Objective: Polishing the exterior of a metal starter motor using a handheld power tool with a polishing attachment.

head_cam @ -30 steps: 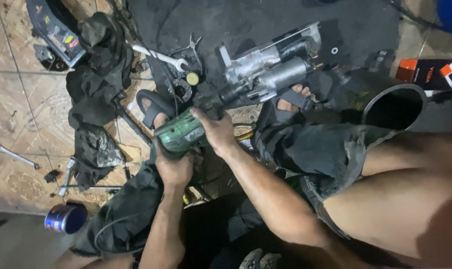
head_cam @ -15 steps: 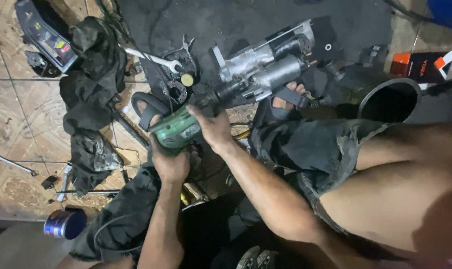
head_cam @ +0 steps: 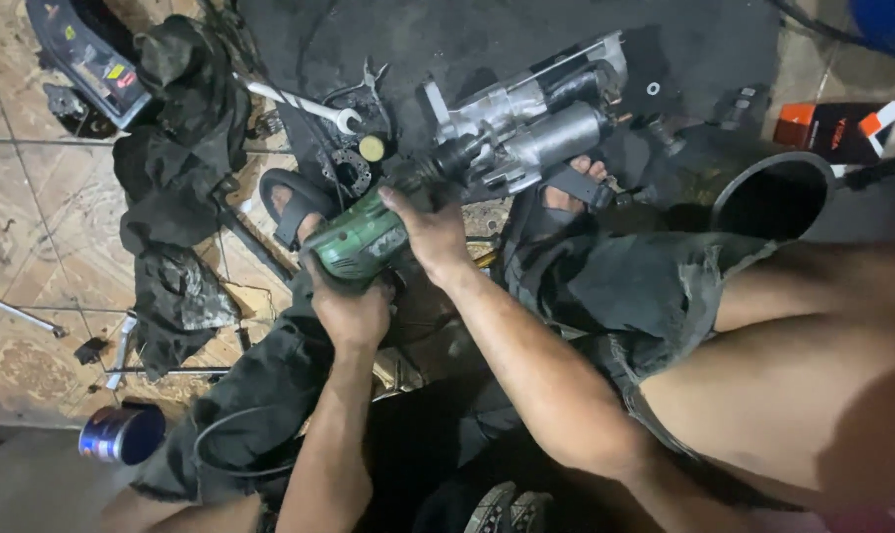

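- The left hand (head_cam: 349, 314) is wrapped tight around the rear grip of a green drill (head_cam: 364, 242), knuckles toward the camera.
- The right hand (head_cam: 423, 229) is closed over the drill's front, just behind its dark nose.
- The drill lies tilted, its nose pointing up and right into the end of a grey metal motor (head_cam: 526, 128).
- The motor rests on a black mat (head_cam: 467, 39), well above the person's knees, with 1 bare foot (head_cam: 571, 183) in a sandal just below it.
- A second foot in a sandal (head_cam: 290, 202) sits left of the drill, touching the mat's edge.
- A steel wrench (head_cam: 295, 104) lies on the mat left of the motor, beside a small yellow cap (head_cam: 372, 148).
- Dark rags (head_cam: 171, 168) are heaped on the tiled floor (head_cam: 23, 217) to the left.
- A blue can (head_cam: 122, 434) lies on its side near the bottom left corner.
- Another wrench (head_cam: 13, 311) lies at the far left edge.
- A black pipe (head_cam: 753, 183) opens upward at right, near an orange and black box (head_cam: 842, 128).
- A black cord (head_cam: 221, 444) loops across the person's dark shorts (head_cam: 615, 286).
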